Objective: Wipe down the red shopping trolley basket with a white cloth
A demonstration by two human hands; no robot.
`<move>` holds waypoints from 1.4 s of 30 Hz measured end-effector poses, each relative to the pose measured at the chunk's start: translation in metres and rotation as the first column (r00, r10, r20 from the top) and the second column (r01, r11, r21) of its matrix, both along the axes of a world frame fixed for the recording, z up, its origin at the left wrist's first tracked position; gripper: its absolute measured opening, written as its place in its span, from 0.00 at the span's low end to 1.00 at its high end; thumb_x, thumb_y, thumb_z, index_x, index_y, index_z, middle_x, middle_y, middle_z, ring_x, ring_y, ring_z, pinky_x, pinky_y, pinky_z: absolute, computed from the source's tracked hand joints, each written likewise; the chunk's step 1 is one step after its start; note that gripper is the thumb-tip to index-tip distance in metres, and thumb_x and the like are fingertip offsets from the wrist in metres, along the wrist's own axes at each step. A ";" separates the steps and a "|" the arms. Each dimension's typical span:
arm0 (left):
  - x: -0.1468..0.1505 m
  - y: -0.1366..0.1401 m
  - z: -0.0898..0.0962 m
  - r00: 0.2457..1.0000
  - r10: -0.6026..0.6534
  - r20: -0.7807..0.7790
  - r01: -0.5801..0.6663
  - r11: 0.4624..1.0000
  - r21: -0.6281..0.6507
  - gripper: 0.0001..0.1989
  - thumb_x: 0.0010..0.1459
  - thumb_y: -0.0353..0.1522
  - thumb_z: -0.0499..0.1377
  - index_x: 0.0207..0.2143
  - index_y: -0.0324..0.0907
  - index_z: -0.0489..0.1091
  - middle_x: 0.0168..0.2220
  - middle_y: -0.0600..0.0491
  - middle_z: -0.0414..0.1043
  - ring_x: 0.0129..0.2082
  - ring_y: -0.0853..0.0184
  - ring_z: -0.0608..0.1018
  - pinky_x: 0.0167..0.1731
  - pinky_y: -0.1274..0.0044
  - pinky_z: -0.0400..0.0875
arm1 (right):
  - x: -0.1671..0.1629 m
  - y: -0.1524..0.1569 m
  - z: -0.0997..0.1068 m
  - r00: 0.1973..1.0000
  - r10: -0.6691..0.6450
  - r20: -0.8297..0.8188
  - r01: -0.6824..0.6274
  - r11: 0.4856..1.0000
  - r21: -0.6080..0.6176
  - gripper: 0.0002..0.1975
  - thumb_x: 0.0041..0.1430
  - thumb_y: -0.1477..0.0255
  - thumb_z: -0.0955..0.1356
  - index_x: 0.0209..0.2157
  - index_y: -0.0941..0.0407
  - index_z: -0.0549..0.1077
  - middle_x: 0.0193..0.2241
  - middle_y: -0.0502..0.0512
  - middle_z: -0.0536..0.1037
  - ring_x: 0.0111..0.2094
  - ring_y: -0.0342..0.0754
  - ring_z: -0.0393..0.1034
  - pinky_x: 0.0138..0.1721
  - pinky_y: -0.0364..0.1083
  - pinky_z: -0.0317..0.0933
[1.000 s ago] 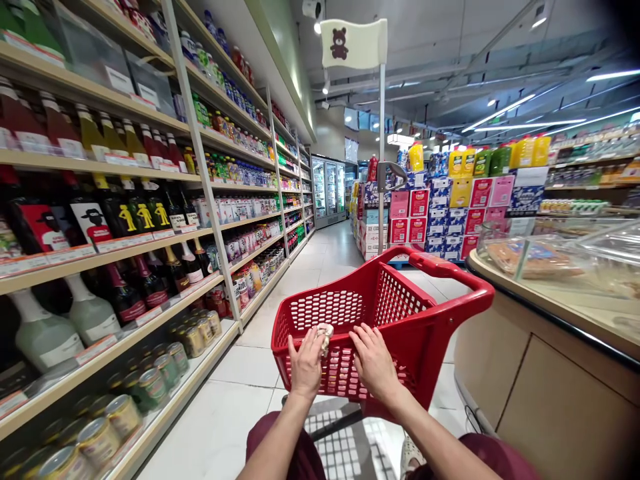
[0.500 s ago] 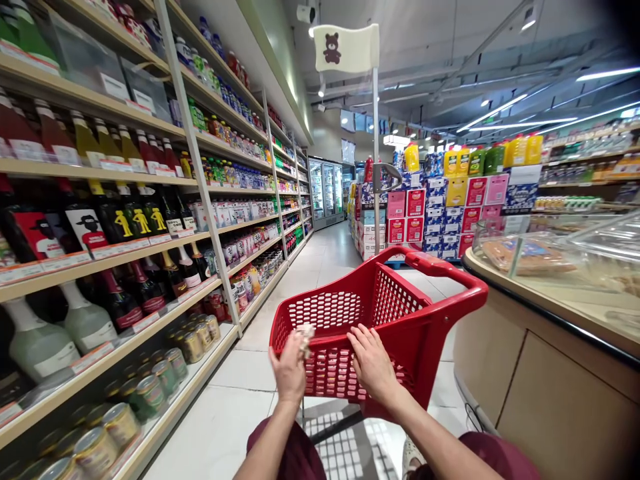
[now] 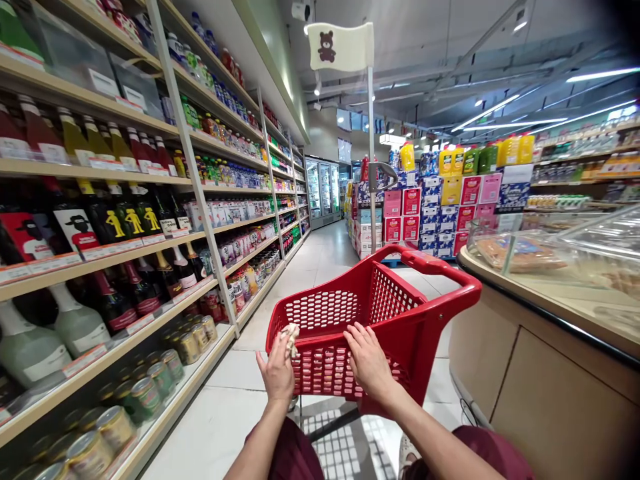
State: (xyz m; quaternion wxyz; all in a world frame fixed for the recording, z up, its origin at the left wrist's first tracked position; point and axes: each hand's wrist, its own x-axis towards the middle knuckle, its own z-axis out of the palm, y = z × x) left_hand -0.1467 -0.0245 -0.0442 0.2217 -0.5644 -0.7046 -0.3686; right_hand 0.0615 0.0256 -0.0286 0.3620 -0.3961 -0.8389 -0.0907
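A small red shopping cart [image 3: 320,310] with perforated sides stands in front of me. My left hand [image 3: 277,375] is at the corner of the cart's near side, its fingers pressing a crumpled off-white cloth [image 3: 291,339] against the top rim; the thumb sticks out to the left. Whether the crumpled piece is fabric or paper is hard to tell. Farther along the same rim lies my right hand [image 3: 369,360], fingers stretched over the edge and nothing in them. The cart's red handle [image 3: 425,263] rises to the right, apart from both hands.
Shelves of bottles and cans [image 3: 150,243] line the left side. A curved counter [image 3: 500,333] with a glass top stands close on the right. A pole [image 3: 371,120] carries a cream bear flag [image 3: 341,47] above the cart. Stacked drink boxes [image 3: 430,207] stand beyond it.
My left hand has slid a little left along the rim with the cloth, toward the cart's corner. My right hand stays on the rim. The view has shifted slightly.
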 end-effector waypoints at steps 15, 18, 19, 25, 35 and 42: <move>0.032 -0.002 -0.011 0.962 -0.214 -0.169 0.190 0.970 -0.148 0.29 0.53 0.30 0.50 0.58 0.40 0.48 0.60 0.44 0.49 0.60 0.58 0.52 0.56 0.56 0.42 | -0.039 -0.001 0.025 0.999 0.046 -0.016 -0.046 0.997 -0.055 0.16 0.56 0.63 0.61 0.45 0.53 0.66 0.52 0.57 0.65 0.52 0.51 0.57 0.54 0.59 0.42; 0.024 -0.006 -0.014 0.973 -0.136 -0.188 0.113 0.985 -0.130 0.31 0.51 0.29 0.50 0.58 0.39 0.48 0.59 0.43 0.51 0.59 0.57 0.54 0.55 0.57 0.44 | -0.054 0.006 0.025 0.995 0.067 0.077 -0.064 0.997 -0.041 0.15 0.57 0.70 0.61 0.47 0.53 0.65 0.47 0.57 0.70 0.46 0.49 0.63 0.48 0.54 0.52; 0.025 -0.006 -0.013 0.974 -0.116 -0.195 0.093 0.988 -0.124 0.31 0.50 0.28 0.50 0.58 0.38 0.48 0.59 0.43 0.52 0.59 0.57 0.54 0.55 0.57 0.44 | -0.057 0.008 0.024 0.992 0.079 0.102 -0.076 0.997 -0.034 0.15 0.58 0.71 0.60 0.47 0.52 0.64 0.44 0.56 0.71 0.43 0.48 0.65 0.46 0.52 0.54; 0.033 -0.004 -0.006 0.960 -0.069 -0.270 0.034 0.991 -0.133 0.32 0.47 0.24 0.47 0.58 0.36 0.49 0.58 0.42 0.54 0.58 0.58 0.56 0.56 0.58 0.45 | -0.019 0.031 0.021 0.962 0.157 0.223 -0.176 0.982 0.070 0.15 0.56 0.71 0.63 0.46 0.50 0.67 0.46 0.53 0.70 0.42 0.46 0.65 0.48 0.50 0.53; 0.035 0.000 -0.001 0.964 -0.053 -0.261 0.010 0.987 -0.161 0.30 0.47 0.24 0.47 0.56 0.34 0.53 0.57 0.42 0.55 0.58 0.58 0.56 0.56 0.58 0.44 | 0.130 0.060 0.040 0.994 -0.082 0.073 0.049 0.924 0.378 0.17 0.58 0.78 0.56 0.44 0.57 0.70 0.49 0.59 0.69 0.50 0.51 0.60 0.51 0.55 0.53; 0.034 0.007 0.005 0.968 -0.096 -0.230 0.051 0.979 -0.195 0.30 0.45 0.24 0.47 0.54 0.38 0.57 0.56 0.45 0.58 0.56 0.58 0.60 0.56 0.58 0.44 | 0.157 0.074 0.050 0.999 -0.050 -0.011 0.051 0.960 0.276 0.15 0.57 0.73 0.58 0.39 0.55 0.73 0.44 0.59 0.72 0.45 0.51 0.63 0.47 0.52 0.58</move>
